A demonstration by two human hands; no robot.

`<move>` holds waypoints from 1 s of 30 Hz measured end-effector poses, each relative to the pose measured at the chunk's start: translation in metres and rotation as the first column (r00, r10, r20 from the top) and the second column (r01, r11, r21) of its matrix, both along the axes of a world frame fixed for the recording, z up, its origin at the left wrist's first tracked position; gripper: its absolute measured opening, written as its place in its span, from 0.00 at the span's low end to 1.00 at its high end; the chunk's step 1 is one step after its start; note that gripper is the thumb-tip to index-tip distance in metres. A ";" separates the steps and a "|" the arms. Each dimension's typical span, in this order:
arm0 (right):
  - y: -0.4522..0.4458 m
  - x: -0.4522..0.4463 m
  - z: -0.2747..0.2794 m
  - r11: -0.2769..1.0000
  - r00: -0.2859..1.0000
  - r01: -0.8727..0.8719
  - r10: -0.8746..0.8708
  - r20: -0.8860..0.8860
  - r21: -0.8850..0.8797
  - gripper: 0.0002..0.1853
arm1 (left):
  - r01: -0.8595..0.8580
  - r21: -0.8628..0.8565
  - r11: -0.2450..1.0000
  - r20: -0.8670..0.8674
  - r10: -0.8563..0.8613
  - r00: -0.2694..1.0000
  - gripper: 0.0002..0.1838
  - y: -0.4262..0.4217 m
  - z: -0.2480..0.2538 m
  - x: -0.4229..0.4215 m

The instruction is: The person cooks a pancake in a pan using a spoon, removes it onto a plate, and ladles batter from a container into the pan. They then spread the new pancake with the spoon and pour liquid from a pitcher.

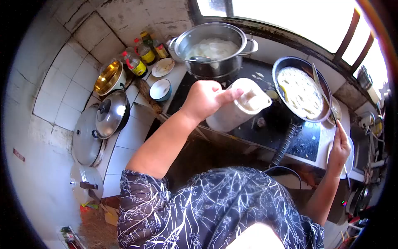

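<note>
My left hand (206,99) is closed on a white plastic jug (226,118), with the thumb over its rim. The jug tilts to the right, its mouth towards the frying pan, and something whitish shows inside. My right hand (340,147) grips the long thin handle of a metal spatula (317,77). Its upper end reaches over the right side of the dark frying pan (282,108). Pale, dumpling-like pieces (300,93) lie in whitish liquid in the pan. The pan's handle (286,143) points towards me, held by neither hand.
A steel pot (213,66) with white contents and a ladle (200,59) stands behind the jug. Left are sauce bottles (134,65), a small plate (163,67), a blue bowl (160,90), a gold-coloured basin (108,77) and a lidded pan (112,114). A window runs along the back.
</note>
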State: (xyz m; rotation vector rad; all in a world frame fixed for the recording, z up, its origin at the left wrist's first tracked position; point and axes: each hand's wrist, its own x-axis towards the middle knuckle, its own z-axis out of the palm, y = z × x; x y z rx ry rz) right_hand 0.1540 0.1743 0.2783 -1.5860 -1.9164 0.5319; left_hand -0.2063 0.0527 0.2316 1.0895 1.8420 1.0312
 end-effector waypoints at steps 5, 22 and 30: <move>-0.008 -0.021 -0.008 0.996 0.996 0.064 -0.061 0.059 -0.055 0.13 | -0.163 -0.127 0.979 0.333 0.197 0.922 0.28 -0.079 0.001 -0.082; -0.020 -0.030 -0.004 0.985 0.990 0.136 -0.131 0.048 -0.105 0.14 | -0.810 -0.131 0.572 0.499 0.744 0.445 0.31 -0.095 -0.100 -0.323; -0.050 -0.014 0.011 0.925 0.942 0.336 -0.332 0.049 -0.176 0.14 | -0.832 -0.170 0.528 0.613 0.717 0.331 0.34 -0.042 -0.242 -0.355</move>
